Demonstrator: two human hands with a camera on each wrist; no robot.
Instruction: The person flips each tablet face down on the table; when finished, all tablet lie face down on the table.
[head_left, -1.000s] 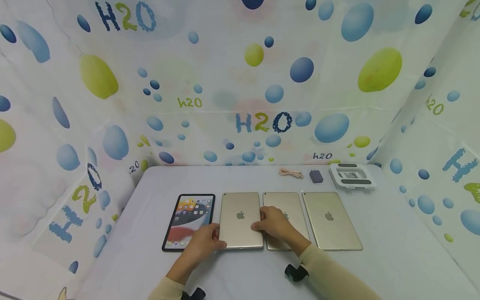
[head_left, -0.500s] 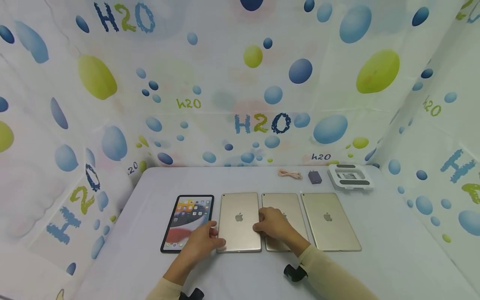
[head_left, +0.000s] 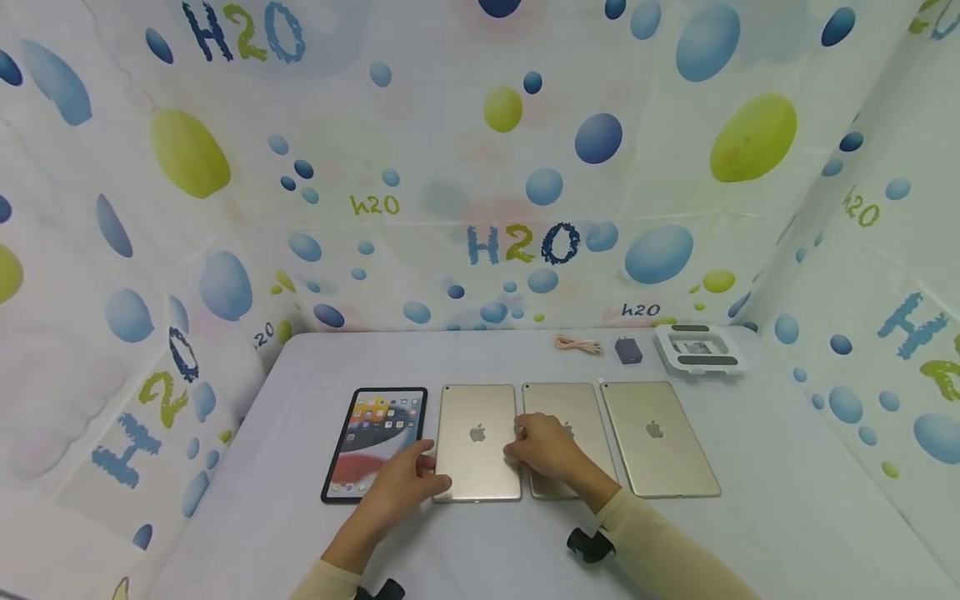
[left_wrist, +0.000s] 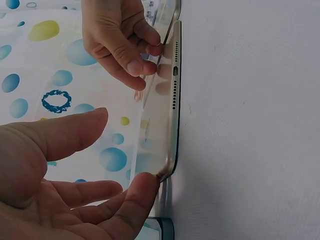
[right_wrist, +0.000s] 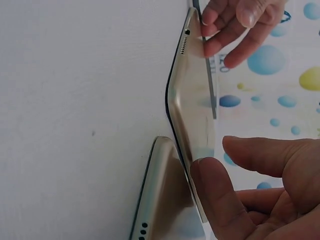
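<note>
Thumbs held apart from forefingers, a person's left hand (head_left: 397,490) and right hand (head_left: 549,447) flank a gold tablet (head_left: 477,458) lying back-up on the tabletop (head_left: 465,550), between a black-framed tablet (head_left: 375,435) and a matching tablet (head_left: 558,400). Light, even fingertip pressure along both edges should shift it squarely without scraping either neighbour.
</note>
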